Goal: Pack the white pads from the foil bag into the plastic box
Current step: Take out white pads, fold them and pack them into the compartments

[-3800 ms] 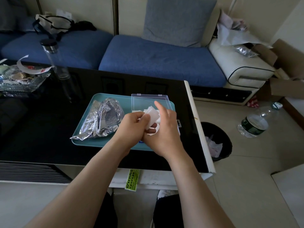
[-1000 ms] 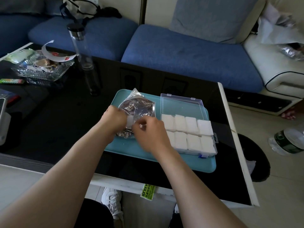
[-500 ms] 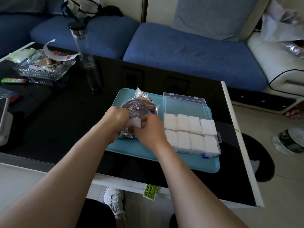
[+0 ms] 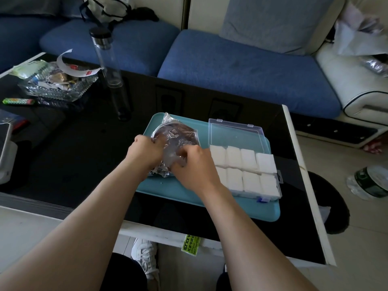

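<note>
One blue sofa (image 4: 241,70) is being seen along the far side, well beyond both hands. Nearer in, the black table (image 4: 84,154) is being spread out under both forearms. A teal tray (image 4: 189,194) is being carried on it, right beneath the hands.

Now to the plastic box (image 4: 237,133): it is being kept on the tray just to the right of the right hand (image 4: 193,164), with its clear lid being stood open on the far side.

The foil bag (image 4: 178,133) is being held on the tray between the two hands and just beyond the knuckles, its dark crumpled opening being shown there. Its left edge is being gripped by the left hand (image 4: 144,152), with the fingers curled round the foil. The right hand's fingers are being curled in at the bag's near edge, touching it. Something pale and blurred is being seen at those fingertips, and whether foil or a pad is being pinched cannot be told.

And the white pads (image 4: 247,162): they are being shown packed in the box in two rows of four, side by side and touching. The nearest corner pad is being partly covered by the right hand.
</note>
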`<state>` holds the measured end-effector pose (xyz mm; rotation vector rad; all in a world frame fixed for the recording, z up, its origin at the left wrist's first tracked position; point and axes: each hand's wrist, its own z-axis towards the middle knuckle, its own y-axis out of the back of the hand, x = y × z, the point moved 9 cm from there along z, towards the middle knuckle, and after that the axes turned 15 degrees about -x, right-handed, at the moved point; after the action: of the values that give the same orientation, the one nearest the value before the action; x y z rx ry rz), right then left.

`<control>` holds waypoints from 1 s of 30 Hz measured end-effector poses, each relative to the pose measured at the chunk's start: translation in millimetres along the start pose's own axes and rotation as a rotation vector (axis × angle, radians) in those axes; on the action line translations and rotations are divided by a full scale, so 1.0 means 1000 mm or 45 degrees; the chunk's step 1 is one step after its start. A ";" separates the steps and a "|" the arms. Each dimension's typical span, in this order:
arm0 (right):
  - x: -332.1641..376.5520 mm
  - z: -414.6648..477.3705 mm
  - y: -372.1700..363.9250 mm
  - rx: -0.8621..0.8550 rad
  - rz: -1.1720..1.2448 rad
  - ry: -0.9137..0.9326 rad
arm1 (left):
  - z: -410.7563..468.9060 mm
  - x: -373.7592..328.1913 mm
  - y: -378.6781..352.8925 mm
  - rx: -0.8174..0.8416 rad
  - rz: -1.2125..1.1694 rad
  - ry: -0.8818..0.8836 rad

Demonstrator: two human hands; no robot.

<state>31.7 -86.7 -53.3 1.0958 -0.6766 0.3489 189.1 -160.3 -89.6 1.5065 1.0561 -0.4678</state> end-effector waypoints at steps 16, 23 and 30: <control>0.011 0.003 0.006 0.000 -0.028 0.119 | 0.003 0.005 0.008 -0.016 0.060 0.063; 0.000 0.009 -0.005 0.045 0.018 0.022 | 0.007 0.007 0.002 0.050 -0.061 0.103; -0.007 0.010 -0.010 0.153 0.051 -0.083 | -0.003 -0.001 -0.002 0.130 -0.071 0.103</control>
<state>29.0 -100.1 -62.2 1.2132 -0.7441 0.3936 186.3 -158.3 -89.7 1.6003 1.1544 -0.5103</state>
